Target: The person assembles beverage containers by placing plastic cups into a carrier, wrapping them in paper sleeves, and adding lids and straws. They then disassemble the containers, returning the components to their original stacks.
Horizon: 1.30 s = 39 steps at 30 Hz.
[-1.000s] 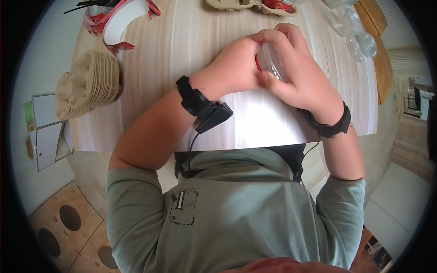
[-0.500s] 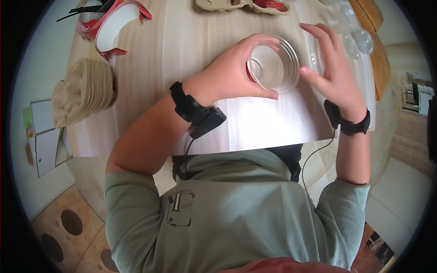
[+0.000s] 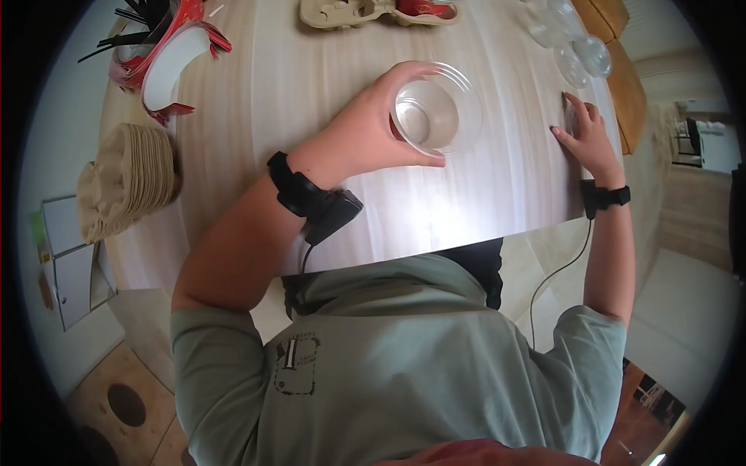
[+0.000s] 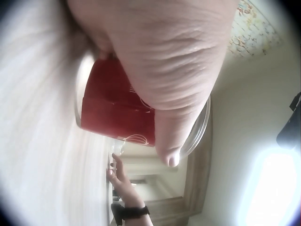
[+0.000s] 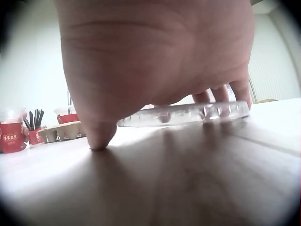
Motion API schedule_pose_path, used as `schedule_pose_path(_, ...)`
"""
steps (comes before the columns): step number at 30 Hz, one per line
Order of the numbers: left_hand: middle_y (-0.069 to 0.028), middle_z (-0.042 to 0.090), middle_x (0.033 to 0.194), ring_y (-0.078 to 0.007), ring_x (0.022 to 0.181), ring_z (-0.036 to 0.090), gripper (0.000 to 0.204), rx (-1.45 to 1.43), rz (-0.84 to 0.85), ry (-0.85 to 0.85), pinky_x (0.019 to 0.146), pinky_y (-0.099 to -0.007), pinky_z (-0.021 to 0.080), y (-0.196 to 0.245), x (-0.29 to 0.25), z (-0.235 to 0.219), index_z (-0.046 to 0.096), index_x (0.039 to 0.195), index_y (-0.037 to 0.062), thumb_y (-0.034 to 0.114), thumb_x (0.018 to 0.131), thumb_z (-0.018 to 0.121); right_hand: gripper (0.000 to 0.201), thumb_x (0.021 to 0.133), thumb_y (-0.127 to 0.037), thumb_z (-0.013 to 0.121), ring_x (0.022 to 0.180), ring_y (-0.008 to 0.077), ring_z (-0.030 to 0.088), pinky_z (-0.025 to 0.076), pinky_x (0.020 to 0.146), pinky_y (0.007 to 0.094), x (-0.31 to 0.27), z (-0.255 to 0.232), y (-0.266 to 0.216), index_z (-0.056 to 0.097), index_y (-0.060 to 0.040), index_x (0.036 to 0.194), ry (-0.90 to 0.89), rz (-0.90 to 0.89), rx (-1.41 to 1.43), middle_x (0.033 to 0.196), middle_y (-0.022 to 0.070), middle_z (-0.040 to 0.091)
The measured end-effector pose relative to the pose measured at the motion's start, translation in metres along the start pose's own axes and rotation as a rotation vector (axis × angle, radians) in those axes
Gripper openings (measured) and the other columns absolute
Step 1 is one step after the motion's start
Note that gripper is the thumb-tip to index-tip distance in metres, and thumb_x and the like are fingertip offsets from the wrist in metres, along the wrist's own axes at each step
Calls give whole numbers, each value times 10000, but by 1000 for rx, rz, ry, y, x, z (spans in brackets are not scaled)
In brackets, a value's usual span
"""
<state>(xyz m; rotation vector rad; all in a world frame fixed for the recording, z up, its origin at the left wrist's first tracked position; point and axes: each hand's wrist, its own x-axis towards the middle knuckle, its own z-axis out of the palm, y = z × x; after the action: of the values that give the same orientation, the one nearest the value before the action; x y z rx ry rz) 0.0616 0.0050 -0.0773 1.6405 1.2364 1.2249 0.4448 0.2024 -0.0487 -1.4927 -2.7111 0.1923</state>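
Observation:
My left hand (image 3: 353,128) grips a clear plastic cup (image 3: 427,116) by its side, thumb and fingers spread around it. Its open mouth faces up toward the head view, and nothing shows inside. A red cardboard sleeve (image 4: 113,103) wraps the cup, partly hidden behind the hand in the left wrist view. Far to the right, near the table's edge, my right hand (image 3: 594,147) has its fingers and thumb curled at the rim of a clear plastic lid (image 5: 183,114). The lid lies nearly flat, low over the tabletop, with the palm above it.
Stacked cardboard cup carriers (image 3: 136,182) stand at the left edge. Behind them lie red cup sleeves (image 3: 155,70) and black straws (image 3: 144,27). A cardboard carrier (image 3: 342,14) with a red cup (image 3: 423,8) sits at the back. Clear lids (image 3: 594,56) lie at the back right.
My right hand has come off the cup and moved right toward the table's edge. My left hand has kept hold of the cup, which has turned its open mouth upward.

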Motion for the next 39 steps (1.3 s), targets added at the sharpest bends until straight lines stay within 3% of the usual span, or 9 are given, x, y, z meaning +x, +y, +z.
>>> schedule_pose_path(4,-111,509,1469,-248,1374,492,1018,-37,-56,-3,1139,-375,421,2,-1,-1,422,1481,79,173,633,978,790,851,-565,754,1262,399,508,437,1071,472,-2,-3,-1,505,-180,1495,8,-16,12,1389,221,516)
schedule_pose_path(7,-84,512,1459,-232,1412,454,1014,-67,-100,-19,1171,-376,386,6,0,-2,427,1480,84,109,622,967,812,830,-571,763,1253,412,511,437,1065,475,9,-19,-26,522,-133,1470,186,-237,-12,1374,207,534)
schedule_pose_path(12,-133,528,1440,-241,1324,543,1030,43,-57,-49,1030,-367,516,5,-1,-2,416,1468,45,200,627,991,883,781,-579,798,1270,438,520,423,1089,479,8,-54,-148,529,-52,1436,192,-623,252,1395,209,529)
schedule_pose_path(16,-164,588,1374,-255,1279,593,1008,43,38,-34,957,-376,558,-5,1,4,431,1443,-15,201,623,975,946,719,-552,842,1332,462,493,435,1098,501,6,-44,-213,498,-125,1490,53,-764,276,1457,253,478)
schedule_pose_path(22,-238,622,1347,-314,1209,651,890,74,-211,-83,963,-389,554,-3,2,1,440,1437,-49,220,716,886,872,723,-392,865,1209,404,565,490,1025,471,13,-20,-235,511,-162,1486,-43,-754,346,1375,206,520)
schedule_pose_path(28,-211,645,1281,-309,1050,710,861,51,71,-36,899,-388,580,-15,4,5,440,1412,-27,243,738,902,832,721,-383,860,1145,325,575,487,993,401,12,-42,-228,552,-141,1455,-16,-717,479,1326,162,532)
schedule_pose_path(31,-189,646,1252,-271,980,723,828,-10,-71,-75,866,-381,584,-4,-1,2,437,1396,2,222,751,908,821,758,-405,844,1136,288,563,478,988,383,16,-74,-218,534,-154,1475,133,-740,399,1321,137,535)
schedule_pose_path(36,-177,646,1210,-234,924,720,805,-67,-157,-110,825,-363,580,3,-1,1,427,1400,45,187,763,898,853,755,-341,834,1198,296,544,456,1017,405,8,-110,-230,479,-15,1457,111,-609,336,1286,203,530)
schedule_pose_path(39,-180,642,1183,-233,909,716,807,-48,-170,-111,812,-359,576,3,-3,1,419,1409,60,182,768,894,806,775,-371,822,1164,334,560,477,995,424,20,-116,-183,502,-66,1449,183,-457,264,1282,208,537)
